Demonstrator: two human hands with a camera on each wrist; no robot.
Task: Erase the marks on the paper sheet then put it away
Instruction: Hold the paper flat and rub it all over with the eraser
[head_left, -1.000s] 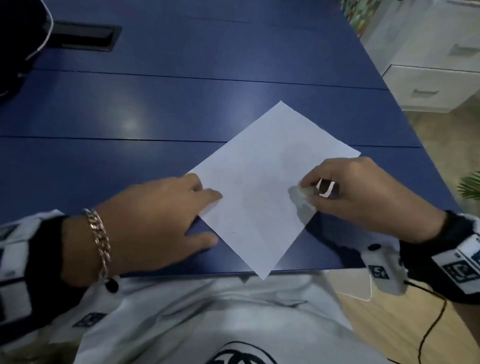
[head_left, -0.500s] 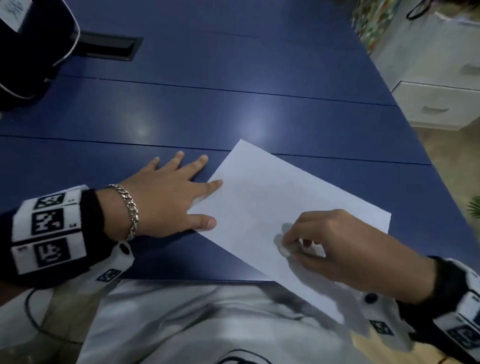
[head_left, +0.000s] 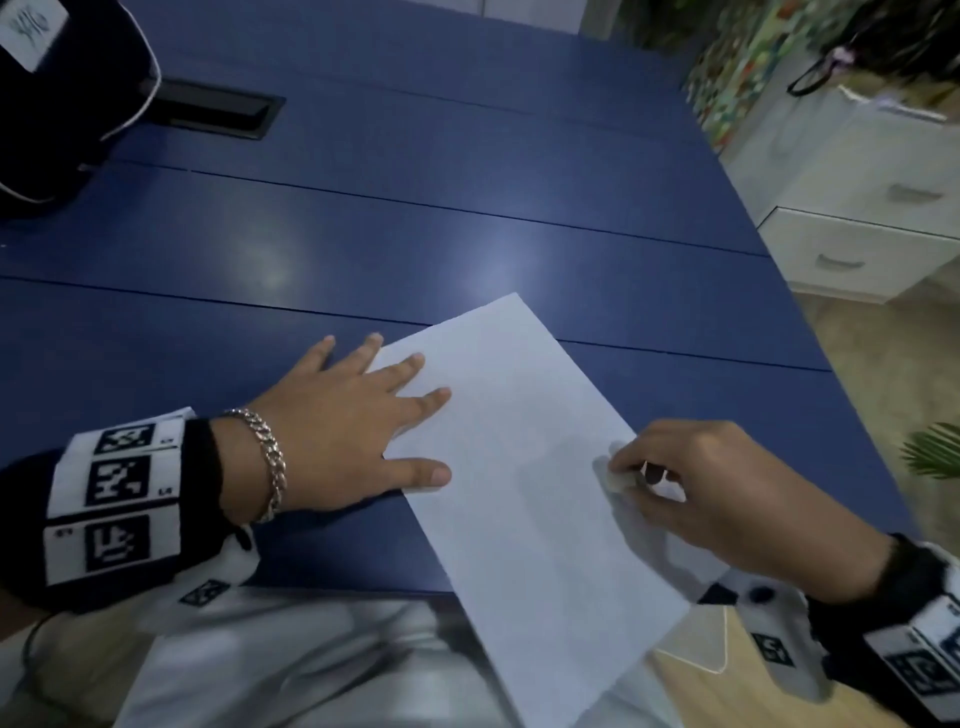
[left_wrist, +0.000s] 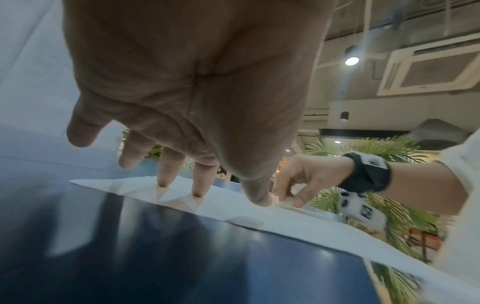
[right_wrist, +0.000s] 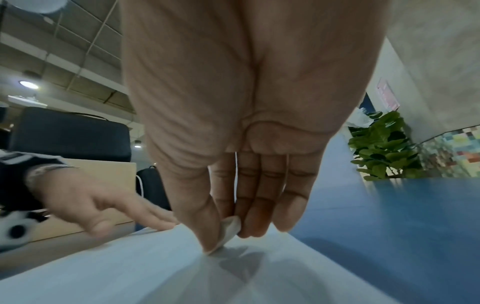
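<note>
One paper sheet (head_left: 524, 467), one eraser (head_left: 615, 480), two hands on the blue table (head_left: 363, 228).
Sheet is pinned flat by the left hand (head_left: 343, 431), fingers spread; eraser is pinched against it by the right hand (head_left: 717, 488).

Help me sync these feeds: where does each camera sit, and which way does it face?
Head: worn on the head, looking down at paper sheet, both hands, blue table.
Left wrist: under left hand, looking along fingers pressing the sheet.
Right wrist: under right hand, facing its grip on eraser.
All share the sheet.
</note>
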